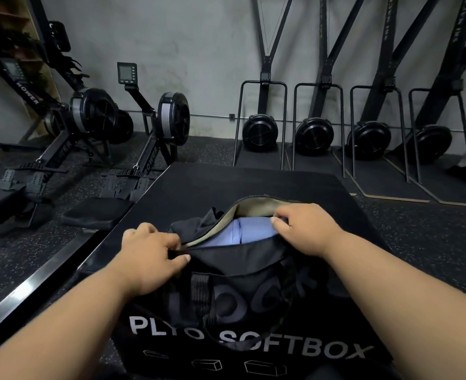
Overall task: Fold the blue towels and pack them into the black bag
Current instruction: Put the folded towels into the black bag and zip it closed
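Blue towels (249, 231) already tucked inside the black bag (242, 270), sitting mid plyo softbox (253, 349), near its front edge. Left hand (151, 256) pinching the near zipper edge, right hand (305, 229) pinching the far flap. Could probably snag towel fabric in the zipper if closed carelessly.

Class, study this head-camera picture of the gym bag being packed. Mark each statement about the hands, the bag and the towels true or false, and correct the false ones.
1. The black bag rests on a plyo soft box. True.
2. The bag is zipped fully shut. False: its opening gapes, showing a tan lining.
3. A blue towel lies inside the bag. True.
4. The left hand holds a towel in the air. False: it grips the bag's edge.
5. The right hand pinches the bag's opening. True.
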Demonstrator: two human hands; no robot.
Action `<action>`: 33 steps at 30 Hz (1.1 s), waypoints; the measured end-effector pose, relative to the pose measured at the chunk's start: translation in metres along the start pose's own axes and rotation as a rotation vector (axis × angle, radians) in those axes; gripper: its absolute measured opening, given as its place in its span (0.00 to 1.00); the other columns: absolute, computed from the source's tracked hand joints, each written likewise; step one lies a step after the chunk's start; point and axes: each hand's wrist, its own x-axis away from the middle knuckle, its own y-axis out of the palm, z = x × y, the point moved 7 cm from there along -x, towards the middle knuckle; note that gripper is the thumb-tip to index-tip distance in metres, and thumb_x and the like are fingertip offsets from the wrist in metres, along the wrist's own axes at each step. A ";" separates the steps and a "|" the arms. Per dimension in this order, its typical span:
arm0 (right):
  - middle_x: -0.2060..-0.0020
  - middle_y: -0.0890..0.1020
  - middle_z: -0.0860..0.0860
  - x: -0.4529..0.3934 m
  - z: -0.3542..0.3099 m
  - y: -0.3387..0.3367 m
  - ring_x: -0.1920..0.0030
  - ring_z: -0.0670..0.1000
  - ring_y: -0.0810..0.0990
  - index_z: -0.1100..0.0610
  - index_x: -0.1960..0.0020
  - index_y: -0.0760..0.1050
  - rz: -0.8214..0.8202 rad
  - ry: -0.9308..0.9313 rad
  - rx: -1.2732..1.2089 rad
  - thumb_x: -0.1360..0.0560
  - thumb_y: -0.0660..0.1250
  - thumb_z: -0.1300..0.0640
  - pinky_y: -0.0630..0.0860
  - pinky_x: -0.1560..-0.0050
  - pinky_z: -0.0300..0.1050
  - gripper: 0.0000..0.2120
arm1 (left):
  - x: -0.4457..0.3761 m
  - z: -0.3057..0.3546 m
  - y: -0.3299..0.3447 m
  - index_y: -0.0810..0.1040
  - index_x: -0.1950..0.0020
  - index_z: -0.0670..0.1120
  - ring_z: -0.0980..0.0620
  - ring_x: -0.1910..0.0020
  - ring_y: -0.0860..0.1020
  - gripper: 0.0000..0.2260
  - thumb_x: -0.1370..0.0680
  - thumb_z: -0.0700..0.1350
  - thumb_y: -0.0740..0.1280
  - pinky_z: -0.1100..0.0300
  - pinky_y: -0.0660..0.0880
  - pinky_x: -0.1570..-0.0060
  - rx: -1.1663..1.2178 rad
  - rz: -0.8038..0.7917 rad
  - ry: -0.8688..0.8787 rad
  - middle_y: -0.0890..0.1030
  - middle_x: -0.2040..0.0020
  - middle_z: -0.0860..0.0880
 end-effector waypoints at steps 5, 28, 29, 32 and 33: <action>0.67 0.75 0.46 0.000 0.016 0.008 0.54 0.50 0.72 0.50 0.65 0.69 -0.109 -0.071 0.061 0.15 0.53 0.42 0.66 0.40 0.50 0.23 | -0.018 0.001 -0.013 0.79 0.44 0.60 0.52 0.40 0.65 0.27 0.33 0.73 0.56 0.53 0.52 0.48 -0.377 -0.078 0.162 0.78 0.51 0.63; 0.33 0.74 0.45 -0.045 0.111 -0.044 0.30 0.45 0.71 0.47 0.53 0.84 -0.016 0.170 -0.049 0.19 0.57 0.36 0.56 0.40 0.50 0.22 | -0.159 0.038 -0.072 0.74 0.34 0.61 0.46 0.29 0.61 0.33 0.34 0.74 0.55 0.48 0.55 0.39 -0.553 0.011 0.257 0.72 0.29 0.66; 0.34 0.74 0.45 -0.044 0.115 -0.040 0.30 0.45 0.70 0.46 0.53 0.84 -0.057 0.187 -0.056 0.20 0.56 0.35 0.56 0.41 0.50 0.22 | -0.161 0.040 -0.064 0.74 0.34 0.60 0.46 0.29 0.61 0.34 0.35 0.74 0.54 0.48 0.55 0.37 -0.551 -0.024 0.255 0.72 0.29 0.65; 0.37 0.75 0.44 -0.036 0.116 -0.027 0.34 0.46 0.73 0.46 0.53 0.79 -0.152 0.207 -0.007 0.26 0.53 0.34 0.57 0.41 0.51 0.21 | -0.165 0.039 -0.036 0.73 0.33 0.60 0.45 0.27 0.61 0.36 0.37 0.73 0.54 0.47 0.55 0.32 -0.534 -0.113 0.261 0.73 0.29 0.64; 0.36 0.75 0.44 -0.033 0.115 -0.025 0.35 0.47 0.74 0.44 0.52 0.76 -0.159 0.197 0.020 0.29 0.51 0.34 0.58 0.39 0.51 0.21 | -0.166 0.037 -0.032 0.72 0.31 0.60 0.44 0.25 0.60 0.36 0.36 0.73 0.55 0.46 0.54 0.30 -0.512 -0.120 0.254 0.72 0.28 0.63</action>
